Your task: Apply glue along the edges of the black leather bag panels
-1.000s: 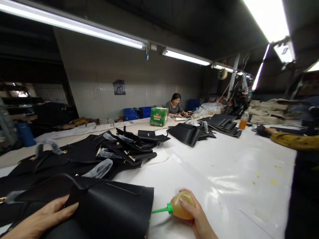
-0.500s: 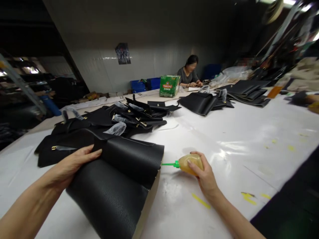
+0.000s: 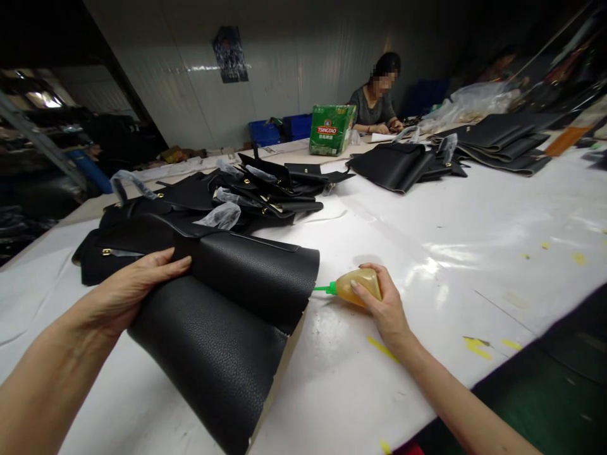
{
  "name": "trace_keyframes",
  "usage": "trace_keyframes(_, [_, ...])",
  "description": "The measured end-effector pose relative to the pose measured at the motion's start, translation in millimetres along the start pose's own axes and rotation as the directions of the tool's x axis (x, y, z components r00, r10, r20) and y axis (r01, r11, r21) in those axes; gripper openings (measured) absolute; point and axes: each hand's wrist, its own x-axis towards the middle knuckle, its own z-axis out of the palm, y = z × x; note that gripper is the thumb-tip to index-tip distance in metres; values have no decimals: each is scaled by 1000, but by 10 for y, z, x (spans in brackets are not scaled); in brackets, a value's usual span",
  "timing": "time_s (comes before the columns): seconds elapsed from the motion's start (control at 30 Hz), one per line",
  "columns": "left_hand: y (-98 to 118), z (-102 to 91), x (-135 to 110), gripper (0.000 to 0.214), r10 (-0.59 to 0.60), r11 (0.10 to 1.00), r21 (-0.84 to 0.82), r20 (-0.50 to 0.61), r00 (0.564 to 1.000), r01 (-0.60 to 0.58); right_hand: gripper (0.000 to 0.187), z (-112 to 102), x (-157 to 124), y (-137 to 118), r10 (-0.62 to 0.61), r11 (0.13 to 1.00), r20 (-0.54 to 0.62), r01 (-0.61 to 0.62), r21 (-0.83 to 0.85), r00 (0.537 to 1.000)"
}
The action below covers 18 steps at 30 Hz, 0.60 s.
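Observation:
My left hand (image 3: 130,287) grips the upper left edge of a curved black leather bag piece (image 3: 227,328) that rests on the white table (image 3: 427,253). Its fingers lie over the leather's rim, the thumb hidden beneath. My right hand (image 3: 384,306) is wrapped round a small amber glue bottle (image 3: 358,284) lying on its side. The bottle's green nozzle (image 3: 325,289) points left and nearly touches the leather's right edge.
A heap of black bag parts (image 3: 227,196) with gold fittings and plastic wraps lies behind. More black stacks (image 3: 403,165) sit farther right. A green carton (image 3: 331,129) stands at the back beside a seated person (image 3: 377,104). Yellow glue spots (image 3: 474,344) mark the table near its front edge.
The view has tilted down and the hands and leather piece now show fully. My right hand with the bottle holds near the leather's edge; my left hand keeps its grip.

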Motion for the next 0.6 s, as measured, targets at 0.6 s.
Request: trace_keyframes(0.6, [-49,-35,-21,40,-14,999,-34,5,1000,14,37,-9,-52,-86,20,999,33,-19,-32,999])
